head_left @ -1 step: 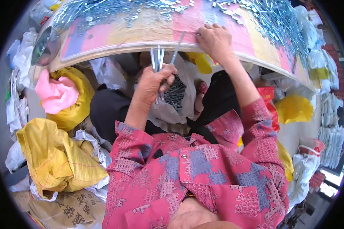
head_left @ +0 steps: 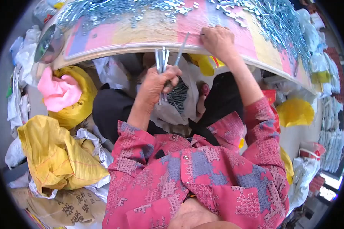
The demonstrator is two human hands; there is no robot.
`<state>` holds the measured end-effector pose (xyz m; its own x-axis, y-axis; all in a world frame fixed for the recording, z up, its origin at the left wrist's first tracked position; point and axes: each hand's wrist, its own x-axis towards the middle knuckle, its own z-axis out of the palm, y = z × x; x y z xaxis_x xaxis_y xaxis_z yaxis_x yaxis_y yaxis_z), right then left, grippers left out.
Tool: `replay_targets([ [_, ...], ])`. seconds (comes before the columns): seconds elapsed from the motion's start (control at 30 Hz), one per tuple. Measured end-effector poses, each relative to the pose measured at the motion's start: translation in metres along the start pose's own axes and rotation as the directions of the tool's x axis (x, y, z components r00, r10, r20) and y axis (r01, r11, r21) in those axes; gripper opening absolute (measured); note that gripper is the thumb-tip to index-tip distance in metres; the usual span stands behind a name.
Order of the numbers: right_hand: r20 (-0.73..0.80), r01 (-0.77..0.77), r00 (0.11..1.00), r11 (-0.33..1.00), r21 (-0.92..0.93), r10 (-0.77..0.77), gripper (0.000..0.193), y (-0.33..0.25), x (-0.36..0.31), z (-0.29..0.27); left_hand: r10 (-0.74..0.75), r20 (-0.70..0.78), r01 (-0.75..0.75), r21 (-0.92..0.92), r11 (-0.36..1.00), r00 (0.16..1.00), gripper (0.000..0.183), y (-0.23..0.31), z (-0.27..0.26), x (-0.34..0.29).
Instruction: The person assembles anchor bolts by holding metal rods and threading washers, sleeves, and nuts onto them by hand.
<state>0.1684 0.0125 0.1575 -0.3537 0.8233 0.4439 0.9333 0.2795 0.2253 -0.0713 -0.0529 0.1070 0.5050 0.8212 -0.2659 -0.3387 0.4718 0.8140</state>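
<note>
Left hand (head_left: 159,81): fingers curled closed round several metal rods (head_left: 157,59), ends jutting above and below the fist; one thin bolt (head_left: 182,47) slants up and right from near the thumb. Dark screws (head_left: 178,100) in pale bag (head_left: 168,114) beneath. Right hand (head_left: 219,41) at worktop (head_left: 130,35), fingers bent; cannot tell whether they grip anything.

A pink shirt (head_left: 210,170) bears blue-grey patches, near; rods (head_left: 157,59) gleam silver before a far tabletop (head_left: 141,36) banded pink, yellow and blue. At left, a pink cloth (head_left: 60,95) and red-lined yellow sack (head_left: 51,149).
</note>
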Motion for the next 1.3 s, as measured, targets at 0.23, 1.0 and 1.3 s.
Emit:
replay_targets([
  [0.23,0.377,-0.383,0.910,0.699,0.604,0.174,0.022,0.016,0.015,0.009,0.014,0.015,-0.014,0.001,1.000,1.000,0.022,0.003,0.004,-0.012],
  [1.0,0.541,-0.539,0.841,-0.078,0.839,0.012,0.015,-0.077,0.027,-0.003,-0.057,-0.190,0.023,-0.177,0.984,0.980,0.036,0.009,-0.025,-0.024],
  [1.3,0.535,-0.576,0.786,-0.052,0.816,-0.310,0.023,-0.130,0.033,-0.030,0.157,0.001,-0.150,-0.299,0.943,0.988,0.027,0.006,-0.060,-0.036],
])
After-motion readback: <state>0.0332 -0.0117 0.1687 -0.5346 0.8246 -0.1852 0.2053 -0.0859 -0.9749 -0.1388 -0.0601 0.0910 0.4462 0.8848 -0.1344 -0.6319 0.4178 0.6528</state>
